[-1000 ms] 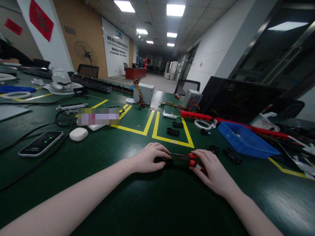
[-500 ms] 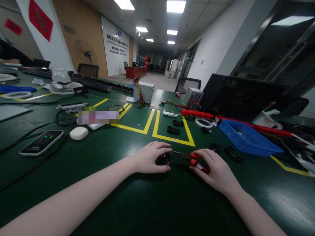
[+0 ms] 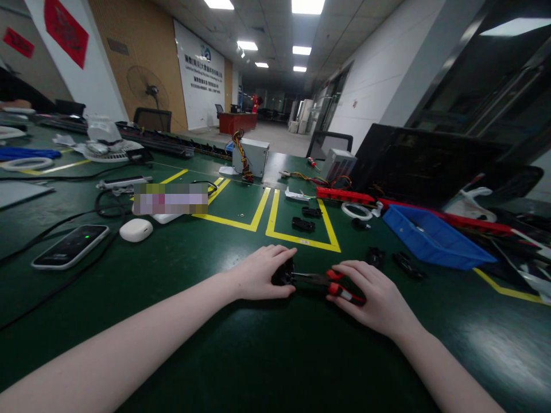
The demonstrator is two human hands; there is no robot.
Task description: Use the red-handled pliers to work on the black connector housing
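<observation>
My left hand (image 3: pixel 262 274) is closed around a small black plastic part (image 3: pixel 284 273), with thumb and fingers on either side of it; much of the part is hidden by the hand. My right hand (image 3: pixel 373 293) grips red-and-black handled needle-nose pliers (image 3: pixel 340 287). The pliers' long jaws point left, and their tips meet the right side of the black part. Whether the jaws pinch anything there is too small to tell. Further off, two similar black parts (image 3: pixel 303 224) lie inside a yellow taped outline (image 3: pixel 318 246) on the green table (image 3: pixel 241 355).
To the right stand a blue tray (image 3: pixel 434 241) and more black parts (image 3: pixel 407 265). A monitor (image 3: pixel 422 166) and metal power supply (image 3: pixel 251 158) are behind. At left lie a device with a green light (image 3: pixel 71 248), a white case (image 3: pixel 136 230) and black cables (image 3: pixel 55 298).
The plier tips have moved slightly left and down, up against the black part. The part has turned a little in my left hand. The view has shifted slightly.
</observation>
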